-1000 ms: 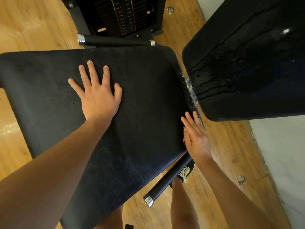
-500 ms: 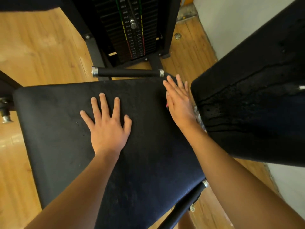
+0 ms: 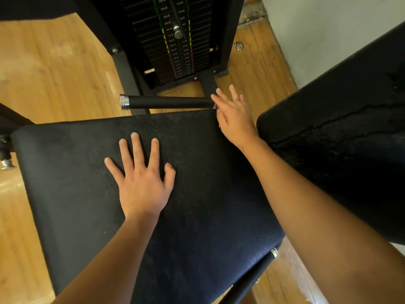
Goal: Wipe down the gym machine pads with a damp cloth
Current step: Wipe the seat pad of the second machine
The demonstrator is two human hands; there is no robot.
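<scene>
I read the left grip [image 3: 142, 181] as released: palm flat, fingers spread, pressing on the middle of the seat pad [image 3: 76, 172]. The right grip [image 3: 235, 116] lay at the seat pad's far right corner, fingers straight, clenched on nothing I could see. A pale scrap [image 3: 217, 109] showed under its thumb edge; I could not tell whether that was the cloth. The seat pad's far edge ran left from that corner, so I judged the right grip the nearer one for a stroke along it.
</scene>
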